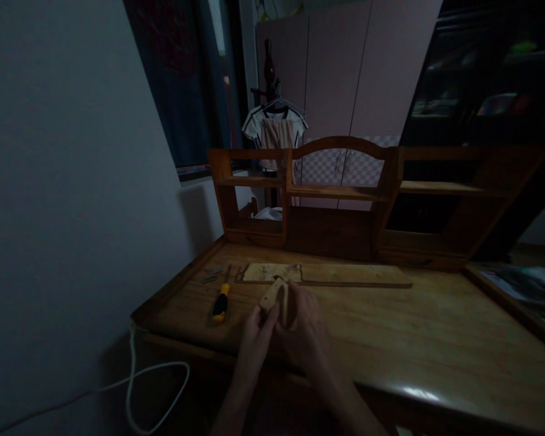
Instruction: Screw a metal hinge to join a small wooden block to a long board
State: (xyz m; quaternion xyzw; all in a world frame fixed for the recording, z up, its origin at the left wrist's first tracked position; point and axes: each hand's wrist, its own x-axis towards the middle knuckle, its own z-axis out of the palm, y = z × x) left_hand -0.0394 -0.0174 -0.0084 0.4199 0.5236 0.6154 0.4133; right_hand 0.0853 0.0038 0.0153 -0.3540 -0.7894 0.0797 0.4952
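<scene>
Over the front part of a wooden desk point(390, 339), both my hands hold one small pale wooden block point(272, 295). My left hand point(254, 339) pinches the block from below and the left. My right hand point(302, 330) wraps its fingers round the block's right side. A yellow-and-black screwdriver point(221, 300) lies just left of my hands. Several small screws point(212, 274) lie beyond it. A long flat wooden board point(322, 274) lies on the desk right behind the block.
A wooden shelf unit point(340, 194) stands along the desk's back edge. A white wall is close on the left, and a white cable point(131, 375) hangs below the desk's left corner. Papers point(522, 281) lie at the far right. The room is dim.
</scene>
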